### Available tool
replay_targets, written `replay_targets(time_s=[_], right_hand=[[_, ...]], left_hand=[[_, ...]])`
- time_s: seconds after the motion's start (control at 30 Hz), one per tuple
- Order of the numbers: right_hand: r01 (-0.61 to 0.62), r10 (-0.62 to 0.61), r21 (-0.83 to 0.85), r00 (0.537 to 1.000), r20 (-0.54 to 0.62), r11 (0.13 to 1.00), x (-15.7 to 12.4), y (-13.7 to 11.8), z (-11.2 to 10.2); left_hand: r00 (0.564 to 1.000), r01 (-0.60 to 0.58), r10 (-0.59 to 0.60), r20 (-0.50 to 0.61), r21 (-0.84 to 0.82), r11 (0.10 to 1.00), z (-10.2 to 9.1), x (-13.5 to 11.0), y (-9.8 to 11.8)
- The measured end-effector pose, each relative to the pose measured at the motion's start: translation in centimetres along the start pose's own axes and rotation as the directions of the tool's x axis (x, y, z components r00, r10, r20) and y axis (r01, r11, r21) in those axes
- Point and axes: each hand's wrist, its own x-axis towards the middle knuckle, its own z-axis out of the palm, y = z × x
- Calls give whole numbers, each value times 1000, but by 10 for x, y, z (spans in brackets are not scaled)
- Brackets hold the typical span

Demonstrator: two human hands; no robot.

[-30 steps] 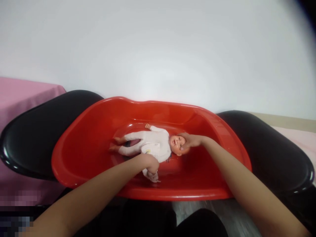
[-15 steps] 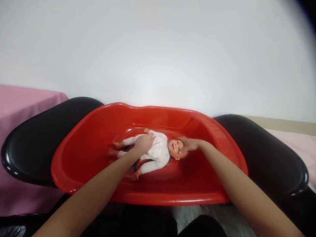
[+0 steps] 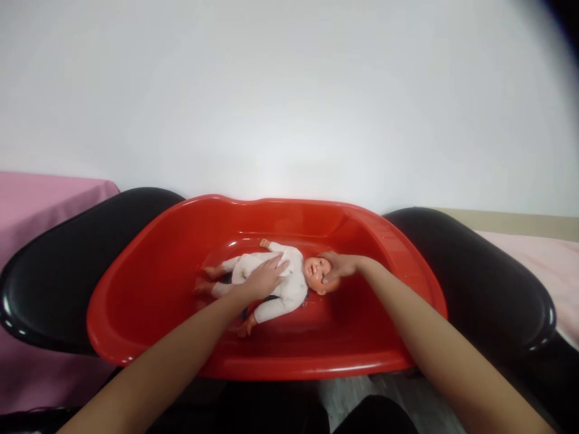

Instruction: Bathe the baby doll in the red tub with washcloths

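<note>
A baby doll point(image 3: 293, 288) in a white outfit lies on its back in a red baby bathtub point(image 3: 149, 271), its head toward the right and its bare feet toward the left. My left hand point(image 3: 266, 278) rests on the doll's torso, fingers stretched out over the cloth. Cupped round the top of the doll's head, my right hand point(image 3: 340, 266) has its thumb on the near side of the face; its other fingers are partly hidden behind the head. Something dark shows beneath the doll, too covered to make out.
Black oval seats or surfaces stand under the tub's left point(image 3: 58, 265) and right point(image 3: 488, 283) ends. A pink cloth point(image 3: 45, 193) covers a surface at far left, and a paler pink cloth point(image 3: 534, 259) lies at right. Behind the tub rises a white wall point(image 3: 289, 96).
My left hand has shifted from the doll's belly toward its chest, its fingers now flatter. My right hand stays at the head. The whole view has moved slightly.
</note>
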Motion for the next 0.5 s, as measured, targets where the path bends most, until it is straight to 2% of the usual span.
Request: replay_targets(time_s=[0.2, 0.27, 0.4, 0.5], right_hand=[[-29, 30, -22, 1000, 2, 999, -2, -1, -2], [-22, 22, -18, 1000, 11, 1000, 1, 2, -2], [-10, 10, -24, 1000, 15, 1000, 3, 8, -2], [-21, 22, -32, 1000, 12, 999, 1, 6, -2]], left_hand=[[981, 183, -177, -76, 85, 979, 10, 0, -28], [963, 264, -257, -79, 109, 958, 11, 0, -39], [877, 480, -473, -86, 158, 863, 10, -7, -61], [805, 593, -576, -144, 164, 788, 8, -15, -75]])
